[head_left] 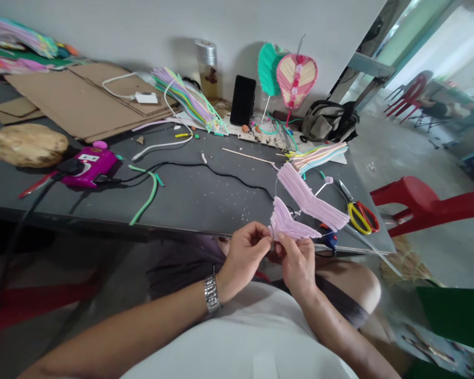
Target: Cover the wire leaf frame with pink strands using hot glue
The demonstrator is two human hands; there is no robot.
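Note:
Both hands meet at the table's front edge over a lilac pipe-cleaner piece (291, 222), made of rows bent into a V. My right hand (298, 263) pinches its lower tip between thumb and fingers. My left hand (247, 252), with a metal watch on the wrist, is closed in a pinch at the same corner; what its fingertips hold is too small to make out. Just beyond lies a second lilac pipe-cleaner panel (312, 197), bent in a chevron, with thin wire at its edges. A blue-and-black tool (331, 239), probably a glue gun, is partly hidden beside the V piece.
Scissors (361, 213) with yellow and red handles lie at right. Pipe-cleaner bundles (319, 157) and a phone (243, 100) are farther back, near two leaf-shaped fans (297, 81). A black cord crosses from the magenta power adapter (90, 166). Cardboard (87, 100) covers the back left.

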